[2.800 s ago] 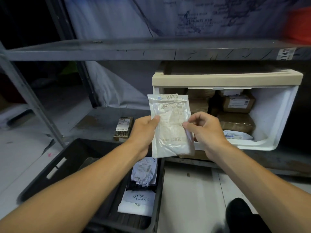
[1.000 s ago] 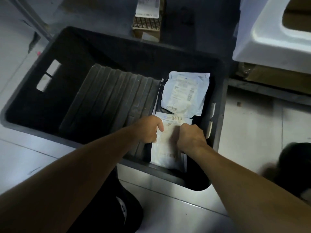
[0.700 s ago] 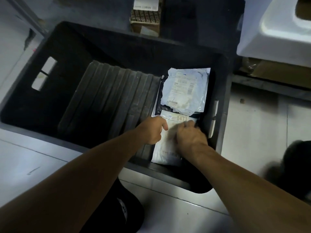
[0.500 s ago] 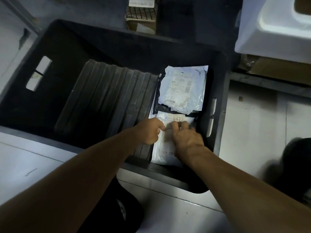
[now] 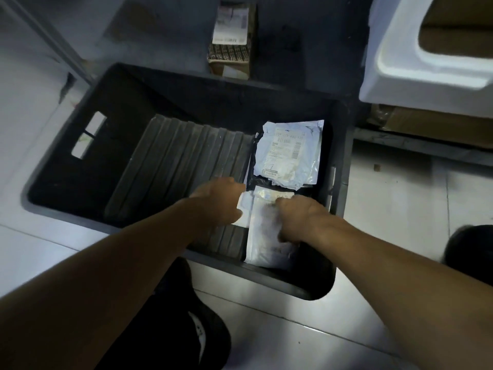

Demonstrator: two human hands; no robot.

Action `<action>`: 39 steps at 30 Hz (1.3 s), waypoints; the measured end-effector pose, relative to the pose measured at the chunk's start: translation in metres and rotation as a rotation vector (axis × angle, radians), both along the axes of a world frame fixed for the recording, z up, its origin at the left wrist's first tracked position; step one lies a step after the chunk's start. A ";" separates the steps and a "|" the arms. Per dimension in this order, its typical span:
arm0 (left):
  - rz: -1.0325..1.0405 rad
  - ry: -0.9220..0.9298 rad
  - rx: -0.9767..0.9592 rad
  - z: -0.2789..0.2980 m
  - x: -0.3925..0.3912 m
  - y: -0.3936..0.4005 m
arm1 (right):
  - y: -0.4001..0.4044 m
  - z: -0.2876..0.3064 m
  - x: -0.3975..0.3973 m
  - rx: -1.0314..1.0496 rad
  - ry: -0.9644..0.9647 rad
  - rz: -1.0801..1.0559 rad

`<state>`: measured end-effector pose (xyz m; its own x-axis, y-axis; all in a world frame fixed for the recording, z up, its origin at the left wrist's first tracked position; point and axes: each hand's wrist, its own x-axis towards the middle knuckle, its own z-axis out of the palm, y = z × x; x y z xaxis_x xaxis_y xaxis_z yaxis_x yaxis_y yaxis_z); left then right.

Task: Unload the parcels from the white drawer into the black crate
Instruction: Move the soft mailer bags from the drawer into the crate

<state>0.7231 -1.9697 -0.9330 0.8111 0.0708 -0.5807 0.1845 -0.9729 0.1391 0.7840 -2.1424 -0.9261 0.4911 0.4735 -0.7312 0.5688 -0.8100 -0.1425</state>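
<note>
The black crate (image 5: 340, 145) sits on the floor below me. A white parcel (image 5: 262, 244) lies flat in its front right corner. My left hand (image 5: 221, 201) is curled at the parcel's upper left edge and holds it there. My right hand (image 5: 301, 217) rests on top of the parcel with bent fingers, pressing it down. Just behind lies a crumpled pale blue parcel (image 5: 288, 153) with a printed label. The white drawer (image 5: 416, 73) juts out at the upper right, with brown parcels (image 5: 458, 36) partly visible inside it.
A small cardboard box (image 5: 232, 38) with a label stands on the low shelf behind the crate. Ribbed dark panels (image 5: 181, 166) cover the crate's floor on the left. A brown flat package (image 5: 426, 126) lies under the drawer. My dark shoes (image 5: 186, 316) are near the crate's front.
The white parcel came from in front of the drawer down into the crate's front right corner. My right hand went from flat fingers to bent ones, and both hands drew back slightly.
</note>
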 end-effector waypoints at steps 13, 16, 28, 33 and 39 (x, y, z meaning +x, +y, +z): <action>-0.052 -0.361 0.389 0.137 -0.012 -0.044 | -0.066 0.139 0.008 0.340 -0.493 0.058; -0.054 -0.413 0.418 0.169 -0.009 -0.062 | -0.087 0.169 0.005 0.374 -0.566 0.030; -0.095 -0.578 0.362 0.246 0.013 -0.150 | -0.184 0.246 0.010 0.380 -0.705 -0.076; -0.146 -0.619 0.284 0.259 0.048 -0.186 | -0.234 0.261 0.041 0.338 -0.743 -0.185; -0.211 -0.680 0.226 0.253 0.107 -0.226 | -0.285 0.255 0.098 0.280 -0.741 -0.355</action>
<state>0.8303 -2.1955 -0.6804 0.9956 -0.0679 0.0642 -0.0646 -0.9966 -0.0516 0.8820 -2.4275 -0.6706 0.9475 0.3166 -0.0440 0.3141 -0.9478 -0.0555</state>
